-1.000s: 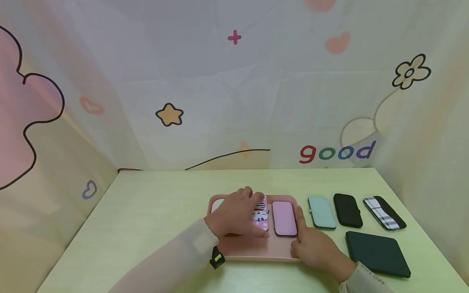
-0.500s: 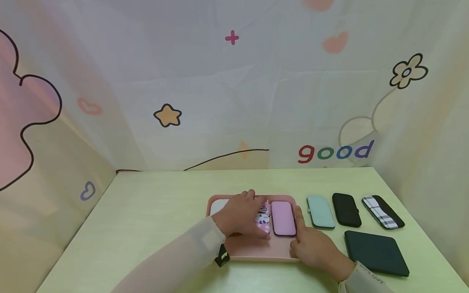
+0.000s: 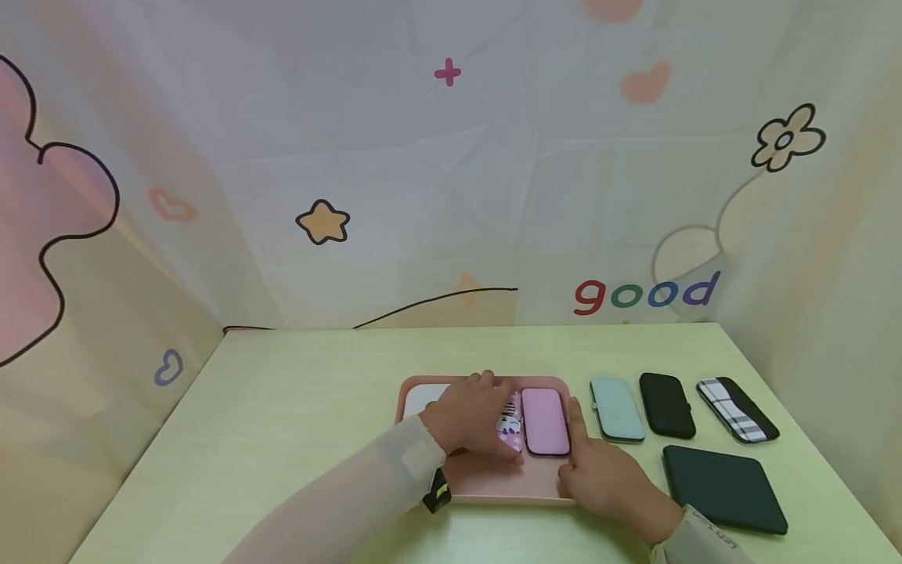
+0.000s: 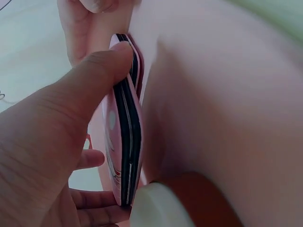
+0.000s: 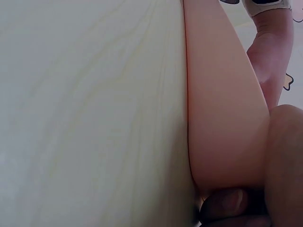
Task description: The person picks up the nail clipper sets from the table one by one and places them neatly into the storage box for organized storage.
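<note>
In the head view, my left hand (image 3: 468, 415) spans a pink cartoon-printed clamshell case (image 3: 510, 423) inside the pink tray (image 3: 507, 487). The left wrist view shows the thumb on one end of this case (image 4: 124, 127) and fingertips at the other, with its dark seam facing the camera. Just right of it lies a plain pink case (image 3: 546, 421), flat in the tray. My right hand (image 3: 609, 474) holds the tray's right front corner, index finger stretched along the side. A white item (image 3: 421, 398) in the tray is partly covered by my left hand.
Right of the tray lie a mint case (image 3: 617, 409), a black case (image 3: 667, 405) and a plaid-and-black case (image 3: 737, 410). A larger dark flat case (image 3: 724, 489) lies nearer the front. A printed curtain (image 3: 395, 172) hangs behind the table.
My left hand has slid the cartoon-printed case slightly right, up close to the plain pink case. More of the white item shows. The right hand has stayed at the tray's corner.
</note>
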`<state>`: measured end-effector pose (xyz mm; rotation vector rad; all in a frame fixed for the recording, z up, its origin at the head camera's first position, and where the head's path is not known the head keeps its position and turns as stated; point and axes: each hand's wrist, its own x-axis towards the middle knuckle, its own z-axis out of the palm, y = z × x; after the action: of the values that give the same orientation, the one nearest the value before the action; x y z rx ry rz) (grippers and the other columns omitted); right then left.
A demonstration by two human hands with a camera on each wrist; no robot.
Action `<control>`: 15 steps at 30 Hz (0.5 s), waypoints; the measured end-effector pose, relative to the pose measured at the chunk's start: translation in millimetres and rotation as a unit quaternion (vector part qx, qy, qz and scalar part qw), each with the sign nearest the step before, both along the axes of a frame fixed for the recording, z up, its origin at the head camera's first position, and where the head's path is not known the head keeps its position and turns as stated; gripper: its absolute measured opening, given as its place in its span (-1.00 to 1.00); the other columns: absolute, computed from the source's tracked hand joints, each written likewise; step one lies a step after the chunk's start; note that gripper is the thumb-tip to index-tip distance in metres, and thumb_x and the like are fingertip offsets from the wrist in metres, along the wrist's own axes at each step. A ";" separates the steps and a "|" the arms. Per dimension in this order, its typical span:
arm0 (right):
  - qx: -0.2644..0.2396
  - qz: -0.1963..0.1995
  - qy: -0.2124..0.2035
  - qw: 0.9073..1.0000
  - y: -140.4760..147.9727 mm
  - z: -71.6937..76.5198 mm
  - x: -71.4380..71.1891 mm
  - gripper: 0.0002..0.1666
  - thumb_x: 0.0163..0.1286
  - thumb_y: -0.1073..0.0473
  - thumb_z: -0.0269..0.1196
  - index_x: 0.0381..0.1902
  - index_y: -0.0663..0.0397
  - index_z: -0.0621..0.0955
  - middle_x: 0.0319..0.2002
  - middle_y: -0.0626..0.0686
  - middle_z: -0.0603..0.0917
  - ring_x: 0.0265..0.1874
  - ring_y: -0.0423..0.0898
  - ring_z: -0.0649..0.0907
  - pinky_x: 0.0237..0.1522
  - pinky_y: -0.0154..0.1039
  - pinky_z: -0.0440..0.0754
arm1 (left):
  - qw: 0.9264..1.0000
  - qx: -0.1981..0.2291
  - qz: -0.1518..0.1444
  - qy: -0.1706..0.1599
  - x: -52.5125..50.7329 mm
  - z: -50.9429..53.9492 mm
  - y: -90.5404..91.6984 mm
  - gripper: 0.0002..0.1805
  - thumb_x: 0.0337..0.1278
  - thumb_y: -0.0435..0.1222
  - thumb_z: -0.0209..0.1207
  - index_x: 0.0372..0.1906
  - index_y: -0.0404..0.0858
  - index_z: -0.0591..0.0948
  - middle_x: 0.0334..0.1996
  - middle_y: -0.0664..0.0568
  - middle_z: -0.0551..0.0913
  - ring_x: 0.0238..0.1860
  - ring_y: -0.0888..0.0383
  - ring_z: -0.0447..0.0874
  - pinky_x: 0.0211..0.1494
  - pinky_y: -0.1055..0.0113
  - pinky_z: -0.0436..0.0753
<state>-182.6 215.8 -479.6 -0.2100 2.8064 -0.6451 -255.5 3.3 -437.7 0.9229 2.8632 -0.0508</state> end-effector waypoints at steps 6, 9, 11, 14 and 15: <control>0.003 -0.003 0.002 1.000 0.0 -0.8 -0.5 0.18 0.29 0.12 0.13 0.60 0.14 -0.35 -0.61 -0.06 0.51 -0.61 -0.14 0.48 -0.51 -0.19 0.38 | 1.000 -0.001 0.000 -0.007 1.0 -0.4 1.0 0.15 -0.29 0.50 0.29 0.46 0.03 0.32 0.10 0.01 0.52 0.08 0.08 0.53 0.13 0.21 0.59; 0.003 0.000 0.011 1.000 0.5 -1.2 -0.3 0.18 0.28 0.12 0.14 0.60 0.16 -0.33 -0.60 -0.05 0.49 -0.60 -0.14 0.47 -0.50 -0.19 0.38 | 1.000 0.001 -0.001 -0.012 1.6 0.5 1.8 0.14 -0.29 0.49 0.29 0.46 0.03 0.32 0.14 0.00 0.52 0.13 0.05 0.53 0.19 0.18 0.57; 0.002 0.001 0.010 1.000 0.7 -0.9 0.1 0.18 0.28 0.13 0.13 0.60 0.16 -0.33 -0.60 -0.05 0.49 -0.60 -0.14 0.47 -0.51 -0.19 0.37 | 1.000 0.003 0.002 -0.018 1.8 0.7 2.5 0.13 -0.28 0.48 0.29 0.47 0.04 0.32 0.17 0.00 0.51 0.16 0.05 0.52 0.20 0.17 0.56; 0.002 -0.001 0.007 1.000 0.7 -0.8 0.7 0.18 0.27 0.13 0.13 0.60 0.15 -0.34 -0.60 -0.06 0.50 -0.61 -0.14 0.47 -0.52 -0.19 0.37 | 1.000 0.004 0.009 -0.026 2.5 0.8 3.5 0.13 -0.27 0.48 0.30 0.48 0.08 0.29 0.20 0.00 0.50 0.22 0.03 0.49 0.20 0.14 0.56; 0.002 -0.002 0.006 1.000 0.6 -0.7 0.9 0.18 0.27 0.13 0.13 0.60 0.16 -0.33 -0.61 -0.06 0.50 -0.61 -0.14 0.47 -0.52 -0.20 0.36 | 1.000 0.003 0.012 -0.028 2.7 0.8 3.9 0.13 -0.27 0.47 0.30 0.49 0.09 0.29 0.22 0.00 0.50 0.24 0.03 0.48 0.21 0.13 0.55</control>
<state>-181.8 216.4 -480.3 -0.2080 2.8205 -0.6406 -252.8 7.2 -436.9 0.8782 2.8238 -0.0127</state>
